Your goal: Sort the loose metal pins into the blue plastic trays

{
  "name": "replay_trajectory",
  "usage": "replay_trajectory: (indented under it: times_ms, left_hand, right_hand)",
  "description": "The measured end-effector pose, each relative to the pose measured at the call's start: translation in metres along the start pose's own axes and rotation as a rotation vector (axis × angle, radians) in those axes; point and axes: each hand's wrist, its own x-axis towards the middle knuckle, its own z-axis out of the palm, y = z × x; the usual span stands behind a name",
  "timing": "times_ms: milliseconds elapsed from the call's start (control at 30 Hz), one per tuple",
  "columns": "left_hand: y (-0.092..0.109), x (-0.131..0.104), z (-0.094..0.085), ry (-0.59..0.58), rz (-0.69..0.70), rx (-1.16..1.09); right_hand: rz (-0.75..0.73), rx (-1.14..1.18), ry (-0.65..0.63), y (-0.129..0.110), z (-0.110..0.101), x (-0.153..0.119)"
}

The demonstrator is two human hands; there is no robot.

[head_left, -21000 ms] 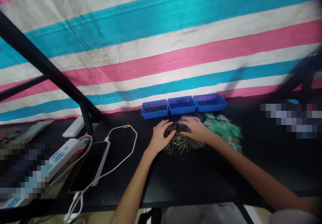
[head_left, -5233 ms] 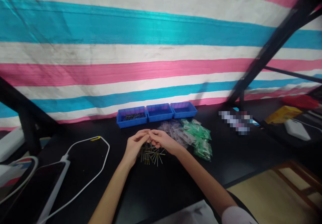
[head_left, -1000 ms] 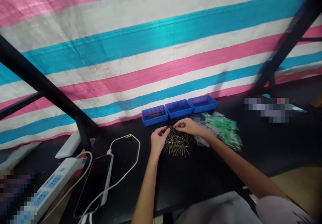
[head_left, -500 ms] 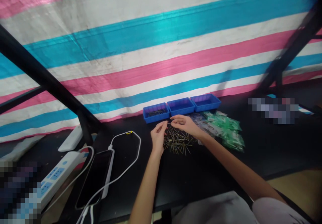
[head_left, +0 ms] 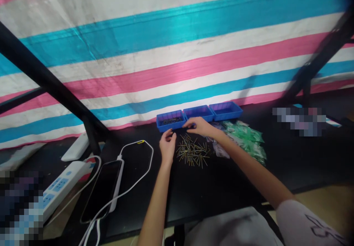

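Note:
A loose pile of thin brass-coloured metal rods lies on the black table, too small to name more exactly. My left hand is at the pile's left edge, its fingers lightly curled and apart from the thumb, with nothing visible in them. Beyond the pile, my right hand hovers near the right front corner of the left blue tray. Its fingertips are bent together in a pinch; anything between them is too small to see. Dark thin pieces lie in that tray.
Two more blue trays continue the row. Green and clear plastic packets lie right of the pile. To the left are a phone, white cables and a power strip. A striped sheet hangs behind.
My hands have come apart from meeting above the pile. The right has moved away from me toward the trays; the left has shifted slightly left and its fingers have loosened.

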Motion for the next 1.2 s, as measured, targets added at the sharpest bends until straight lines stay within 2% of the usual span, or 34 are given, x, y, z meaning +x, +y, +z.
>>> replay_trajectory:
  times_ms: [67,133,233,333,400,500,567,633,700,833,1000,1100,1200]
  left_hand:
    - [0.000,-0.002,0.002,-0.018,0.020,0.008]
    - [0.000,-0.004,0.005,-0.040,0.024,-0.003]
    - [0.001,-0.006,0.006,-0.073,0.025,-0.025]
    - [0.003,-0.007,0.006,-0.115,0.038,-0.048]
    - [0.005,-0.008,0.006,-0.141,0.040,-0.062]
    - [0.010,-0.011,0.007,-0.240,0.029,-0.069]
    - [0.014,-0.014,0.008,-0.335,0.056,-0.065]
    - [0.016,-0.016,0.009,-0.391,0.110,-0.055]
    - [0.017,-0.016,0.009,-0.356,0.161,-0.027]
    - [0.016,-0.013,0.006,-0.193,0.233,0.066]
    - [0.021,-0.012,0.004,-0.308,0.253,-0.033]
    - [0.024,-0.012,0.003,-0.272,0.216,-0.089]
    - [0.023,-0.010,0.002,-0.218,0.197,-0.121]
  right_hand:
    - [0.043,-0.180,-0.143,0.010,-0.002,-0.020]
    - [0.024,-0.266,-0.200,0.018,0.001,-0.035]
    - [-0.039,-0.309,-0.169,0.022,0.009,-0.046]
    - [-0.004,-0.306,-0.082,0.020,0.012,-0.046]
    - [0.061,-0.188,0.028,0.015,0.011,-0.044]
    - [0.123,0.171,0.159,0.001,0.008,-0.039]
    - [0.131,0.384,0.147,-0.010,0.008,-0.038]
    - [0.144,0.493,0.113,-0.020,0.010,-0.036]
    - [0.168,0.523,0.114,-0.026,0.012,-0.035]
    - [0.150,0.539,0.161,-0.027,0.016,-0.032]
    - [0.111,0.551,0.208,-0.023,0.023,-0.029]
    - [0.164,0.560,0.252,-0.023,0.027,-0.031]
    - [0.216,0.548,0.244,-0.023,0.029,-0.036]
